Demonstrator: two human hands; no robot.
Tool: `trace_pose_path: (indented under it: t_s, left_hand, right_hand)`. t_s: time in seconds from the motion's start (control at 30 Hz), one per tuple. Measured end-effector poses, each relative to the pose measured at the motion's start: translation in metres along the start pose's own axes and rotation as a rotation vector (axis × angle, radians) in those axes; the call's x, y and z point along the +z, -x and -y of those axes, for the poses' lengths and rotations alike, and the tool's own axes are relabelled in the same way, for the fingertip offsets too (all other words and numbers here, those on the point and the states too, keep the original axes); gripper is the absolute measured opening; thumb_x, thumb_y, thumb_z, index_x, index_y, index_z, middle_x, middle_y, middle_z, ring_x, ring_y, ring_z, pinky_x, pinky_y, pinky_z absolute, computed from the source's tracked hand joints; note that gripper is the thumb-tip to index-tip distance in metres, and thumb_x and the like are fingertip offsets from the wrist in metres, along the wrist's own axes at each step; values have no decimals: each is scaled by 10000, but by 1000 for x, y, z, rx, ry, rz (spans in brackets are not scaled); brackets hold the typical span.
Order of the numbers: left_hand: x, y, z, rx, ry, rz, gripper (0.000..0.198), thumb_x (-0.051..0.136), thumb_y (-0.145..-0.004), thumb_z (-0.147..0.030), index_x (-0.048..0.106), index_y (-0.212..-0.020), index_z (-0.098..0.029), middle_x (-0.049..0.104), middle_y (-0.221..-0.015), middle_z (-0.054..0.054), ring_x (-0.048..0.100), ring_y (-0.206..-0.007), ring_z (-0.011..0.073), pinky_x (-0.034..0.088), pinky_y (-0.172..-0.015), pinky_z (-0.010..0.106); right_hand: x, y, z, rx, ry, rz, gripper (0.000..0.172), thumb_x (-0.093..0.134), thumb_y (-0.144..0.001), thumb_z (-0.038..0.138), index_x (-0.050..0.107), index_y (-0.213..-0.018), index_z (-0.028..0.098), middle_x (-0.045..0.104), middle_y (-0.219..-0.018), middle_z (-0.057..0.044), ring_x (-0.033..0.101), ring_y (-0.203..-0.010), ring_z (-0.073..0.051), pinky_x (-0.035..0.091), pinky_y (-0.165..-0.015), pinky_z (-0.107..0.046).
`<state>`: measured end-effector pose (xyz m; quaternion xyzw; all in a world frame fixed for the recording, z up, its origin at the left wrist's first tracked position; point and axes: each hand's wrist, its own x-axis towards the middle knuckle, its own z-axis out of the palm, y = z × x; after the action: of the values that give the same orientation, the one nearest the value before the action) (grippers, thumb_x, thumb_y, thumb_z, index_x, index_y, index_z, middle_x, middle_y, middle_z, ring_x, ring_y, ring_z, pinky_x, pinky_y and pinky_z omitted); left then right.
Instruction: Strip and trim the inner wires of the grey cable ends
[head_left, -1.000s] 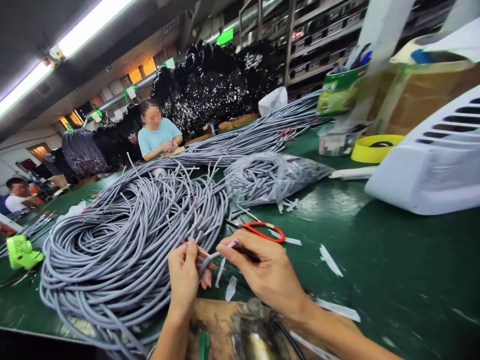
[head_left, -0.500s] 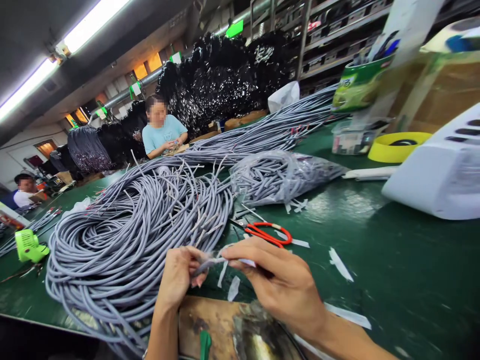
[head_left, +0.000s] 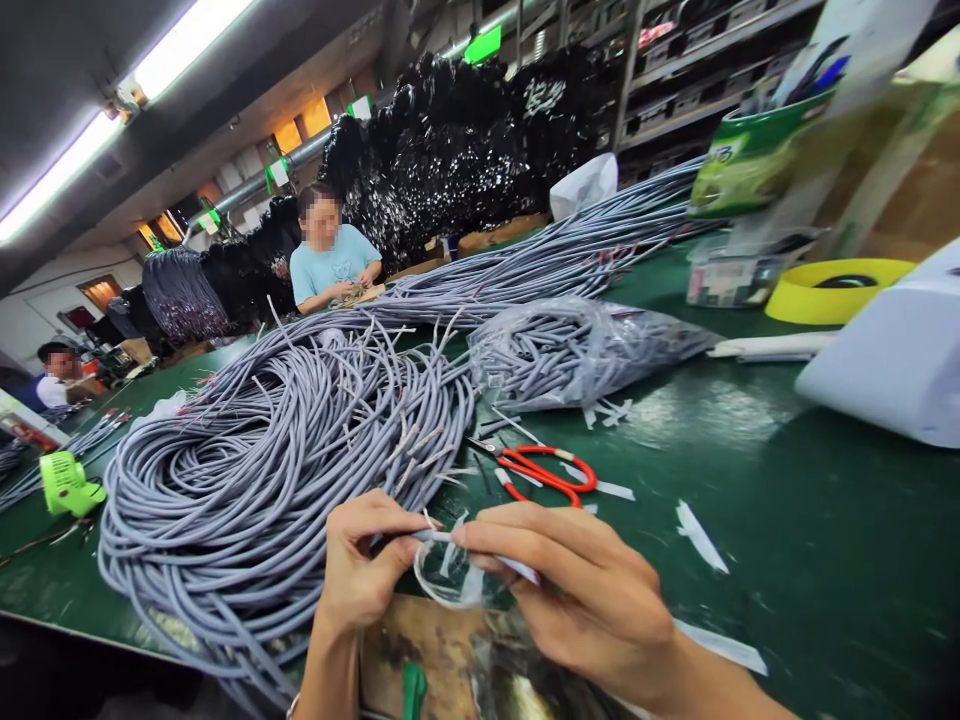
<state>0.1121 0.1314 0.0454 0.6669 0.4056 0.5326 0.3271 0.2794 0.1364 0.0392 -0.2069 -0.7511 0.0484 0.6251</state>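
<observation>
My left hand [head_left: 360,570] is closed, pinching the end of a grey cable beside the big coil of grey cables [head_left: 277,470]. My right hand [head_left: 577,590] is closed too, its thumb and forefinger pinching a thin clear film strip [head_left: 450,575] that loops down between the two hands. The fingertips of both hands nearly meet. Below them lies a worn brown board [head_left: 442,660] with a green-handled tool [head_left: 410,690] on it. Red-handled scissors [head_left: 544,470] lie on the green table just beyond my right hand.
A clear bag of short grey cable pieces [head_left: 570,350] lies behind the scissors. White scraps [head_left: 701,535] dot the green table [head_left: 787,520]. A white appliance [head_left: 892,360], yellow tape roll [head_left: 832,290] and green tub stand at right. A green tool [head_left: 67,485] sits far left. Two other people sit at the far side.
The camera view has shifted left. My hands have come lower and closer together, and a clear film loop now hangs between them where the cable end was held up.
</observation>
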Motion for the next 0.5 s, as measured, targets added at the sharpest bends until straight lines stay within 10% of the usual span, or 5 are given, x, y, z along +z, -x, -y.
trace_pose_path:
  t_s: [0.23,0.5]
  left_hand:
    - [7,-2,5,-373,217,24,333,680,-643,-442,645,-663,-111,442,-410,-44,317,-352,41,259,-367,162]
    - [19,-6,7,-301,195,72,445,682,-652,-402,642,-1018,-152,650,-862,90,441,-410,49,333,-339,160]
  right_hand:
    - [4,-10,-8,611,-161,-96,190,511,-784,303,652,-722,193,675,-658,-37,582,-506,-135,462,-445,-210]
    - [4,-13,-13,724,-234,-127,206,535,-739,352,621,-694,170,634,-626,-30,539,-494,-127,428,-434,-209]
